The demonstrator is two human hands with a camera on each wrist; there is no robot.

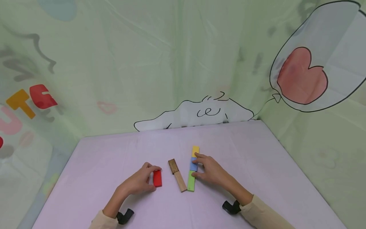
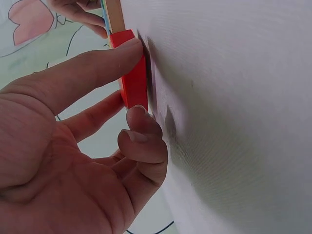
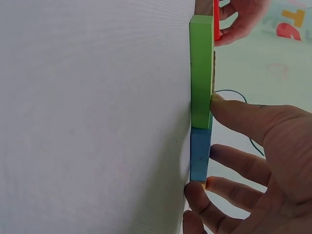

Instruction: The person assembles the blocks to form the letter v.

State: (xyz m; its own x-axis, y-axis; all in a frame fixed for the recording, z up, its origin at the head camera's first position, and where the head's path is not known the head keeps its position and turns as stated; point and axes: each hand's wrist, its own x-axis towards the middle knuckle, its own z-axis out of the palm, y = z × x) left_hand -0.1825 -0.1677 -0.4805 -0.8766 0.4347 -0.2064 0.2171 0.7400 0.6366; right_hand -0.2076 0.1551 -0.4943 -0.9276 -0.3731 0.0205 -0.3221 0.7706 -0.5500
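Observation:
A red block (image 1: pixel 157 178) is pinched between the thumb and fingertips of my left hand (image 1: pixel 140 180), just above or on the table; the left wrist view shows a thin shadow beside it. To the right, a yellow block (image 1: pixel 195 150), a blue block (image 1: pixel 193 164) and a green block (image 1: pixel 191 181) lie end to end in a straight row. My right hand (image 1: pixel 211 170) rests on this row from the right side. Its thumb touches the green block (image 3: pixel 201 73), with its other fingertips at the blue block (image 3: pixel 199 153) and the yellow one.
Between the hands, a dark brown wooden block (image 1: pixel 172 166) and a light wooden block (image 1: pixel 180 181) form a slanted line, whose near end meets the green block. A pale cloth covers the table (image 1: pixel 243 143). Printed fabric walls (image 1: pixel 128 63) stand behind and at both sides.

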